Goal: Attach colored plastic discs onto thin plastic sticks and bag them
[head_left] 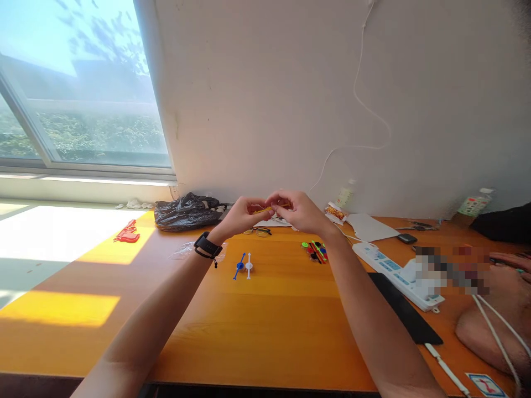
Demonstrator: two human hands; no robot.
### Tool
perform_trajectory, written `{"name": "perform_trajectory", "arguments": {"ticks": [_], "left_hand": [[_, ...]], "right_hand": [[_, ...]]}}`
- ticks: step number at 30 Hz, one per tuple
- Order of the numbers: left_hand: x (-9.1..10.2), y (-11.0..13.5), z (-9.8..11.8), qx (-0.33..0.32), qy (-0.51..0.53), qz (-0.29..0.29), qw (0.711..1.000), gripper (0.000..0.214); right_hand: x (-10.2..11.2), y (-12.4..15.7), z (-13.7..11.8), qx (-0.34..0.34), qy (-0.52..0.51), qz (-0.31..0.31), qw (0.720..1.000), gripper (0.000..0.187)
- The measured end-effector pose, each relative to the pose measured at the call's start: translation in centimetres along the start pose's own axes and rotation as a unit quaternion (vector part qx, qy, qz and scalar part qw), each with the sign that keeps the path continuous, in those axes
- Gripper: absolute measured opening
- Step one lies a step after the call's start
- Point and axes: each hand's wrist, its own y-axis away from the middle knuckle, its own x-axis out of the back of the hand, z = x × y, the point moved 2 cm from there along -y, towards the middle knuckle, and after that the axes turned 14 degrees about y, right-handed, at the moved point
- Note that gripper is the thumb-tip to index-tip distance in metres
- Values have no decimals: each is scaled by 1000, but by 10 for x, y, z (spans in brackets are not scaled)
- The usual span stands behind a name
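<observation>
My left hand (239, 215) and my right hand (299, 209) meet above the back part of the table, fingertips pinched together. Between them is a thin yellow piece (262, 210), mostly covered by the fingers, so its full shape is hidden. Both hands appear closed on it. On the table nearer to me are a blue arrow-shaped piece (239, 266) and a white arrow-shaped piece (249, 266), side by side, each with a round part at its middle. Left of my right forearm lies a small pile of colourful plastic parts (314, 251), green, red, black and blue.
Behind my hands are eyeglasses (262, 232) and a black plastic bag (186, 213). A red toy gun (128, 232) lies at left. To the right are a power strip (394, 271), a black flat pad (404, 307), bottles (475, 203) and another person, partly blurred.
</observation>
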Motion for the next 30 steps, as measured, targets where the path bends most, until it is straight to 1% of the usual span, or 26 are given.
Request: {"name": "perform_trajectory", "arguments": {"ticks": [6, 12, 19, 30], "left_hand": [[0, 1, 2, 17, -4, -8, 1000, 33], [-4, 2, 5, 31, -22, -7, 999, 31], [-4, 3, 10, 37, -30, -4, 999, 23], [-5, 2, 9, 27, -23, -11, 999, 28]], "right_hand": [[1, 2, -2, -19, 31, -11, 999, 20], [1, 1, -4, -8, 51, -22, 998, 28], [-1, 1, -3, -21, 54, -35, 998, 28], [-1, 1, -5, -11, 61, -30, 998, 29]]}}
